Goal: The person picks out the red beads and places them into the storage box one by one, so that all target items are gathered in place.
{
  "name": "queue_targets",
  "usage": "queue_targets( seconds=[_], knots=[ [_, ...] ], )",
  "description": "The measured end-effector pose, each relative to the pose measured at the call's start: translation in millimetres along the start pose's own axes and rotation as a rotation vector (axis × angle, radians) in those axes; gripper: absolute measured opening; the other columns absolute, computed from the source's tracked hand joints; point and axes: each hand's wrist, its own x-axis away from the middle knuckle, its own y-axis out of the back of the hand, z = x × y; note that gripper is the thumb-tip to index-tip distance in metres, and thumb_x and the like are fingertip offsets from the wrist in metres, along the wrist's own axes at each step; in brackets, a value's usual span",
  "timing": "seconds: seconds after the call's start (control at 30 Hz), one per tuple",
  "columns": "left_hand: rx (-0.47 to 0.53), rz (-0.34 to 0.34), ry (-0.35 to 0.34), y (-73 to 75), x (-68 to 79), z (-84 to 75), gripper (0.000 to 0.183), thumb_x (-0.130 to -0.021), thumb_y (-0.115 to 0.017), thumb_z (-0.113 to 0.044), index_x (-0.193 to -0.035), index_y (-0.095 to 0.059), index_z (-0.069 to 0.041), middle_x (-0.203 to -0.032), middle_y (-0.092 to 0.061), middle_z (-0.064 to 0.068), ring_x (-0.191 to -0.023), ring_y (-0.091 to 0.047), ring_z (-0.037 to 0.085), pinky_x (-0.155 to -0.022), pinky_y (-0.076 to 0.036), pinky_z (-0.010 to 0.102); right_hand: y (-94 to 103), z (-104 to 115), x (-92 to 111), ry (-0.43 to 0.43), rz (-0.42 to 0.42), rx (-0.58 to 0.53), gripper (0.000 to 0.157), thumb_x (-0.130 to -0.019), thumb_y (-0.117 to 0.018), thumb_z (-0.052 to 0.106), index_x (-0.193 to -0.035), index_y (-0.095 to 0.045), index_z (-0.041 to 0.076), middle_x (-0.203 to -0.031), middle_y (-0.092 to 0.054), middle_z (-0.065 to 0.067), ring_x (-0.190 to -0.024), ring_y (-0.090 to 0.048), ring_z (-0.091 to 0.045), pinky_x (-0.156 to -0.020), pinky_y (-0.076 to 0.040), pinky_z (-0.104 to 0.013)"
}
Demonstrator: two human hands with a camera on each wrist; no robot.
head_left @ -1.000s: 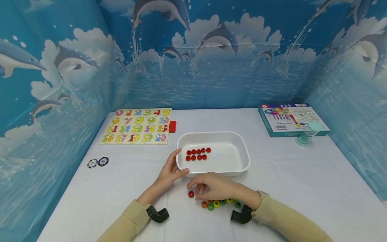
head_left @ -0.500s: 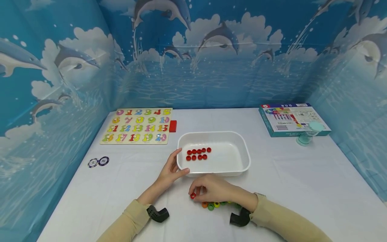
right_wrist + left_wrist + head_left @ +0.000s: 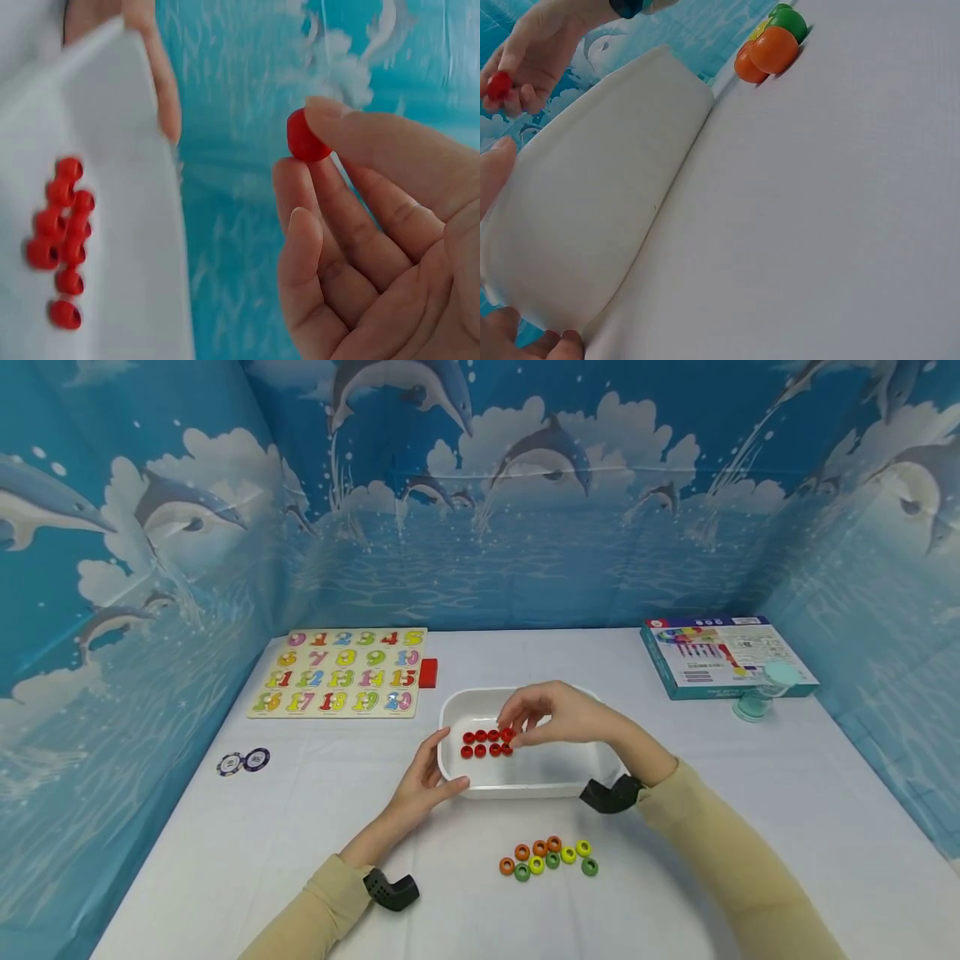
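Observation:
Over the white plastic tray (image 3: 525,792), my right hand (image 3: 566,714) pinches a red bead (image 3: 305,137) between thumb and fingers. In the right wrist view the bead stands out clearly, while the other fingers curl loosely below. Two rows of red beads (image 3: 481,751) lie on the tray floor at its left side. At the tray's left end, my left hand (image 3: 418,791) holds the wall, thumb at the front rim and fingers along the side. The left wrist view shows the tray's outer wall (image 3: 600,187) between that thumb and the fingertips.
Several orange, green and yellow beads (image 3: 552,860) lie in front of the tray. A number puzzle board (image 3: 337,672) with a red block (image 3: 428,673) is at the back left, near two chips (image 3: 257,760). A boxed set (image 3: 727,656) and a teal sand timer (image 3: 767,690) stand at right.
My right hand has picked up the lone red bead from the table before the tray and carried it up over the tray. The left hand has stayed on the tray.

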Motion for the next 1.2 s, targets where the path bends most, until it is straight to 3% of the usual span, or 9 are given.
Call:
queue_targets(
  seconds=[0.17, 0.37, 0.6, 0.87, 1.0, 1.2],
  knots=[
    [0.010, 0.000, -0.007, -0.5, 0.4, 2.1, 0.079, -0.081, -0.065, -0.007, -0.141, -0.015, -0.010, -0.146, -0.012, 0.017, -0.130, -0.019, 0.033, -0.102, -0.026, 0.039, 18.0, -44, -18, -0.109, -0.042, -0.136, 0.036, -0.076, -0.069, 0.005, -0.108, -0.057, -0.005, -0.100, -0.061, -0.012, -0.088, -0.059, -0.025, -0.075, -0.053, -0.033],
    [0.014, 0.000, 0.006, -2.2, 2.7, 0.9, 0.080, -0.080, -0.066, -0.008, -0.142, -0.014, -0.010, -0.146, -0.011, 0.017, -0.131, -0.018, 0.033, -0.103, -0.026, 0.038, 12.8, -81, -21, -0.191, 0.037, -0.113, 0.033, -0.076, -0.067, 0.003, -0.108, -0.058, -0.002, -0.098, -0.063, -0.012, -0.079, -0.060, -0.024, -0.068, -0.052, -0.034],
    [0.000, -0.015, 0.002, -2.2, 4.1, -3.3, 0.080, -0.079, -0.066, -0.007, -0.141, -0.016, -0.010, -0.146, -0.012, 0.016, -0.131, -0.019, 0.032, -0.102, -0.026, 0.037, 4.8, -92, -23, -0.250, 0.103, -0.022, 0.028, -0.070, -0.073, 0.006, -0.097, -0.065, 0.008, -0.093, -0.066, -0.004, -0.071, -0.060, -0.021, -0.063, -0.051, -0.032],
    [0.009, -0.023, 0.022, -2.7, 4.1, -3.0, 0.080, -0.079, -0.067, -0.008, -0.141, -0.017, -0.012, -0.146, -0.013, 0.011, -0.131, -0.019, 0.031, -0.102, -0.027, 0.036, -1.6, -102, -26, -0.212, 0.133, 0.041, 0.027, -0.069, -0.075, 0.008, -0.094, -0.066, 0.012, -0.090, -0.067, 0.002, -0.071, -0.060, -0.018, -0.063, -0.051, -0.030],
    [0.004, -0.022, 0.025, -2.8, 3.9, -1.8, 0.080, -0.079, -0.067, -0.009, -0.141, -0.017, -0.012, -0.146, -0.014, 0.012, -0.131, -0.019, 0.031, -0.102, -0.027, 0.036, -2.4, -103, -25, -0.222, 0.137, 0.030, 0.027, -0.069, -0.075, 0.008, -0.095, -0.066, 0.011, -0.092, -0.067, 0.002, -0.075, -0.061, -0.017, -0.067, -0.052, -0.031],
    [-0.011, -0.026, 0.013, -4.5, 3.1, -0.9, 0.080, -0.079, -0.067, -0.009, -0.141, -0.017, -0.010, -0.146, -0.014, 0.015, -0.131, -0.019, 0.032, -0.104, -0.024, 0.039, 8.4, -95, -19, -0.244, 0.152, -0.073, 0.034, -0.074, -0.071, 0.008, -0.107, -0.063, 0.005, -0.103, -0.064, -0.006, -0.091, -0.061, -0.020, -0.076, -0.052, -0.031]
  ],
)
